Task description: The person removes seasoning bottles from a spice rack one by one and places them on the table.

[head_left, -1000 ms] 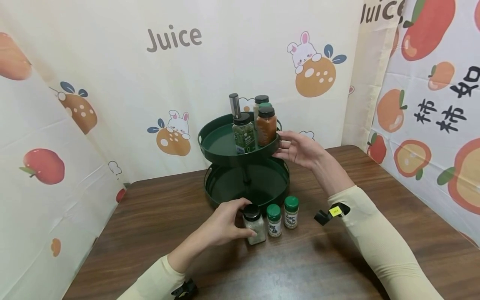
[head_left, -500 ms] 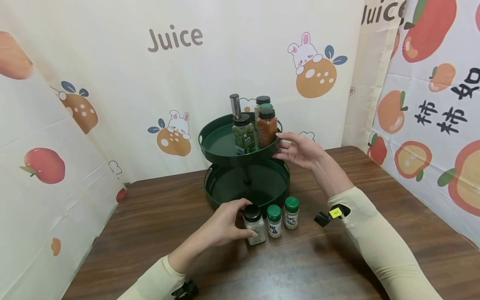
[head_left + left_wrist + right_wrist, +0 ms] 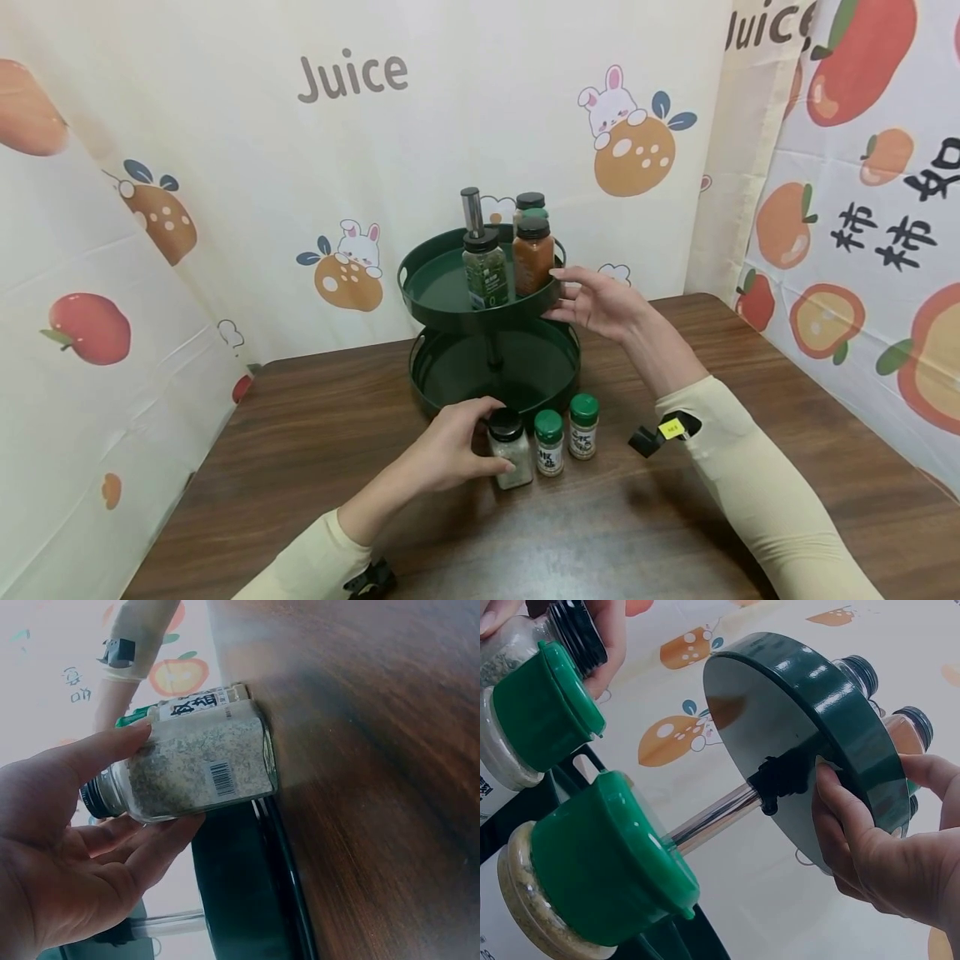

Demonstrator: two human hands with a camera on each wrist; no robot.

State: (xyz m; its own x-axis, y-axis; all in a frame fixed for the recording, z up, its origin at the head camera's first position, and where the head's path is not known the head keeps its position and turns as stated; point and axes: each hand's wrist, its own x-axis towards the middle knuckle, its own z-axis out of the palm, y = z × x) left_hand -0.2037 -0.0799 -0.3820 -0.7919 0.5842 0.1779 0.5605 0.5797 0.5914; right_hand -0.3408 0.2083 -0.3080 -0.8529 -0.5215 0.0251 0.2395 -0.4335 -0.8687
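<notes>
My left hand (image 3: pixel 457 446) grips a square glass spice jar (image 3: pixel 513 467) with a black lid and pale grey flecked contents, thumb on one side and fingers on the other. The jar stands on the table before a dark green two-tier turntable rack (image 3: pixel 450 292). My right hand (image 3: pixel 596 304) pinches the upper tier's rim at the right, some fingers beneath it, as the right wrist view shows. On that tier stand a green herb jar (image 3: pixel 487 279), an orange spice jar (image 3: pixel 533 258), a black-lidded jar (image 3: pixel 529 201) behind and a green lid (image 3: pixel 534 214), partly hidden.
Two small shakers with green lids, a nearer one (image 3: pixel 550 442) and a farther one (image 3: pixel 582 425), stand right of the held jar. The lower tier (image 3: pixel 480 367) sits close behind them. A printed curtain (image 3: pixel 300 167) hangs behind the wooden table (image 3: pixel 315 417).
The upper tier has turned slightly: the herb jar has shifted a little left and the rear jar a little right. My left hand keeps its grip on the spice jar without visible movement.
</notes>
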